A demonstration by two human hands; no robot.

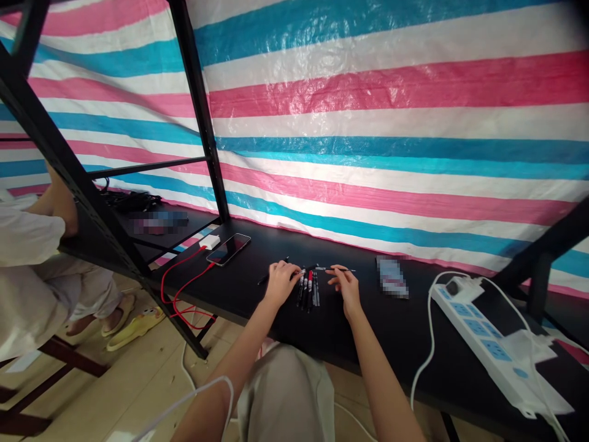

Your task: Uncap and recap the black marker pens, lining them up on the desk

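My left hand (281, 282) is closed, its thumb and fingertips pinching a dark pen (311, 268) above the black table. Opposite it, my right hand (346, 287) pinches a thin dark pen-like stick (347, 270) whose end points right. The two pieces nearly line up; whether they touch, I cannot tell. Below and between the hands lies a row of several pens (309, 293), mostly black and silver, one with a red part. Another dark stick (263, 280) shows beside my left hand, partly hidden by it.
A phone (229, 250) with a red cable and white charger (210, 242) lies at left on the black table (350, 344). A blurred packet (392, 277) and a white power strip (483, 344) are at right. Black frame posts (197, 104) and a seated person (32, 270) are left.
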